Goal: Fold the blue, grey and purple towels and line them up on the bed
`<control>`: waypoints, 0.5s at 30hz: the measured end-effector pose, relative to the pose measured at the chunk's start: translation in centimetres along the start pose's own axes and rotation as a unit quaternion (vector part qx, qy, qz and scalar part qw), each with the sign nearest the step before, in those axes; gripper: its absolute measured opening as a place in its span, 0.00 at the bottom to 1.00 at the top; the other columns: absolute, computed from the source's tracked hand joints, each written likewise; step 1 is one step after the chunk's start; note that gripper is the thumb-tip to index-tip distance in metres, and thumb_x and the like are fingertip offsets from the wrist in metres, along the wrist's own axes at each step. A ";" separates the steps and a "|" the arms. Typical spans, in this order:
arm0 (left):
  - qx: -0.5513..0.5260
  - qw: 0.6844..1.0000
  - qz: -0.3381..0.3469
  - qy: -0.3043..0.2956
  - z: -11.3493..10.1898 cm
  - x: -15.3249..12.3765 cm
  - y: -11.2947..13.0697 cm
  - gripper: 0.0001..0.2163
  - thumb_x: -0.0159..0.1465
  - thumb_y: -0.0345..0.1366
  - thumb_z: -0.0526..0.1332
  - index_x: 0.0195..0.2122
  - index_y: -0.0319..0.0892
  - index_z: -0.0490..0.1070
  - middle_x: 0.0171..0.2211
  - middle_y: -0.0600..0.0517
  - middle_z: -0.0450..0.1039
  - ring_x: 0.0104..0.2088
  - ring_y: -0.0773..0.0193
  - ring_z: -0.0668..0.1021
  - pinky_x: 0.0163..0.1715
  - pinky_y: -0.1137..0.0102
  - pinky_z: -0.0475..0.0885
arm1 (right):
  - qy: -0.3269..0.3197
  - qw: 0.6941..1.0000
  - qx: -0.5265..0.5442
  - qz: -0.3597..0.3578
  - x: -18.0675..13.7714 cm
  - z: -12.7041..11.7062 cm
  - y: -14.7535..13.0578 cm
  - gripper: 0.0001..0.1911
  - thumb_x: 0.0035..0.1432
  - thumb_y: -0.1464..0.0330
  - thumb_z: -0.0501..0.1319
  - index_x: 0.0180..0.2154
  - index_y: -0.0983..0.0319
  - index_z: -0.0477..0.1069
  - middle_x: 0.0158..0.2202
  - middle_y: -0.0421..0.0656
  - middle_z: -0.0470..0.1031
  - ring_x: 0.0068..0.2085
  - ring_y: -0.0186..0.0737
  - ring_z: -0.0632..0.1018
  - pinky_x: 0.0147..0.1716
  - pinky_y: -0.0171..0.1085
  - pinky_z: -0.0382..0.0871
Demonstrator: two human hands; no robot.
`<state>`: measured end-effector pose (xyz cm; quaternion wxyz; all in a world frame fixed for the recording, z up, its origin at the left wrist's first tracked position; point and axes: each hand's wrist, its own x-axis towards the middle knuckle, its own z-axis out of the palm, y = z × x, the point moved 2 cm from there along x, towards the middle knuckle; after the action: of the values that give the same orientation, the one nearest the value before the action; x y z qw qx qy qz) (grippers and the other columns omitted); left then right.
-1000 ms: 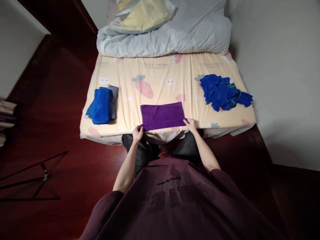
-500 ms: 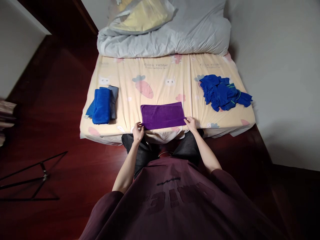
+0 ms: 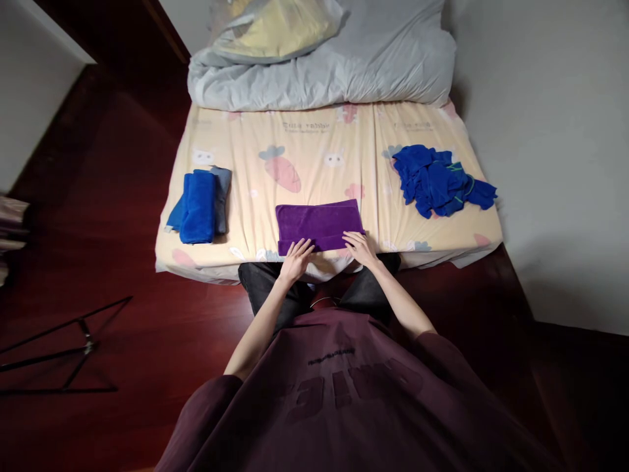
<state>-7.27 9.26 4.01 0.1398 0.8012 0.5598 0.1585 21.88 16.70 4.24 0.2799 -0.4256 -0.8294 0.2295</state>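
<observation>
A purple towel (image 3: 317, 221) lies on the near edge of the bed, its front edge folded over into a narrow strip. My left hand (image 3: 296, 257) rests on the left part of that strip, fingers stretched out flat. On the right part of the strip lies my right hand (image 3: 360, 247), its fingers also extended and apart. Left of the towel sits a folded blue towel (image 3: 199, 206) on top of a grey-blue folded cloth (image 3: 223, 190). A crumpled blue garment (image 3: 435, 180) with green seams lies to the right.
The bed (image 3: 236, 144) has a pale sheet printed with carrots and rabbits. A grey quilt (image 3: 383, 65) and a yellow pillow (image 3: 289, 29) are at its far end. A black tripod (image 3: 83, 334) stands on the dark red floor at left; a wall (image 3: 550, 144) borders the right.
Both hands have let go of the purple towel's front corners and moved inward, now lying flat on its folded strip. The blue items stay where they were.
</observation>
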 end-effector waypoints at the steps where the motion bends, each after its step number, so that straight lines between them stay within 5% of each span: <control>1: 0.013 1.000 0.000 -0.017 0.3 0.1 0.5 0.23 0.75 0.34 0.48 0.69 0.43 0.68 0.73 0.45 0.61 0.75 0.48 0.59 0.74 0.46 0.51 | -0.029 0.999 -0.011 -0.009 -0.1 0.6 -0.2 0.21 0.71 0.70 0.55 0.60 0.56 0.78 0.65 0.46 0.75 0.67 0.48 0.73 0.68 0.55 0.66; 6: 0.056 0.996 -0.056 -0.051 1.1 0.6 1.8 0.28 0.73 0.35 0.48 0.74 0.40 0.59 0.75 0.43 0.54 0.76 0.41 0.52 0.72 0.35 0.46 | -0.114 0.990 -0.076 -0.013 -0.4 2.2 -0.5 0.25 0.72 0.70 0.54 0.66 0.60 0.71 0.71 0.47 0.66 0.73 0.49 0.64 0.71 0.56 0.60; 15: -0.021 0.996 -0.088 -0.012 1.9 1.8 1.0 0.34 0.65 0.24 0.50 0.74 0.45 0.60 0.74 0.40 0.57 0.76 0.37 0.52 0.69 0.27 0.41 | -0.135 0.984 -0.120 0.001 1.2 2.4 -0.3 0.36 0.62 0.80 0.55 0.71 0.60 0.65 0.72 0.47 0.63 0.74 0.46 0.63 0.74 0.53 0.54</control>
<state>-5.08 10.56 2.82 0.1764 0.7478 0.6227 0.1480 19.55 17.14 3.01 0.1118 -0.4225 -0.8805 0.1836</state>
